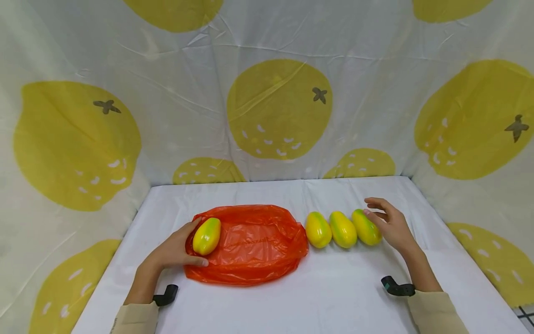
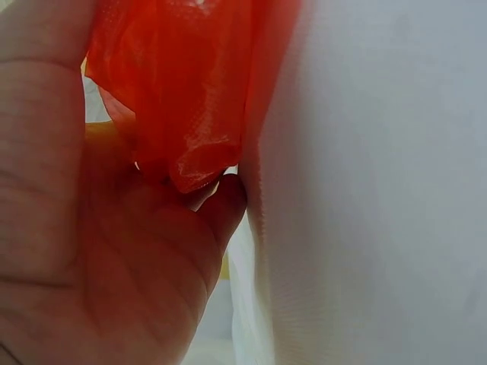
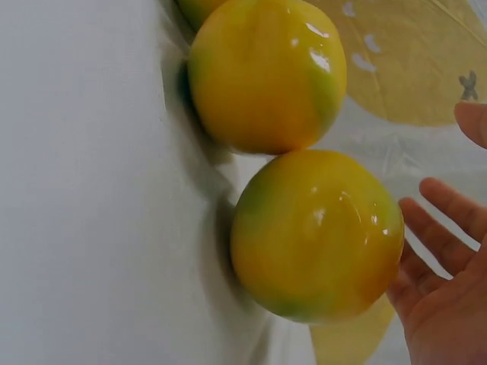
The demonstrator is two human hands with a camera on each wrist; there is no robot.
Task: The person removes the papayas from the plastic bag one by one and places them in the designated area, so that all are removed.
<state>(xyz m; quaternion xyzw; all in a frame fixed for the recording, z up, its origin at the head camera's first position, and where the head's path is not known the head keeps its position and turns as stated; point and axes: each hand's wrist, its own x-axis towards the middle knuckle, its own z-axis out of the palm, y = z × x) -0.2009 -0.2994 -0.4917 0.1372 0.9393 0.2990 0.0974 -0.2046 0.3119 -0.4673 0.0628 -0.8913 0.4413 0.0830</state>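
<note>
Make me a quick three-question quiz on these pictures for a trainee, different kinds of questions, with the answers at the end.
1. How many yellow-green fruits form the row beside the red bag?

2. Multiple choice: which fruit in that row is the right hand nearest to?
a) the one closest to the bag
b) the middle one
c) the one farthest from the bag

3. Fill in the blank: The single fruit apart from the row is beside the person's ____.

Key:
1. Three
2. c
3. left hand
</note>
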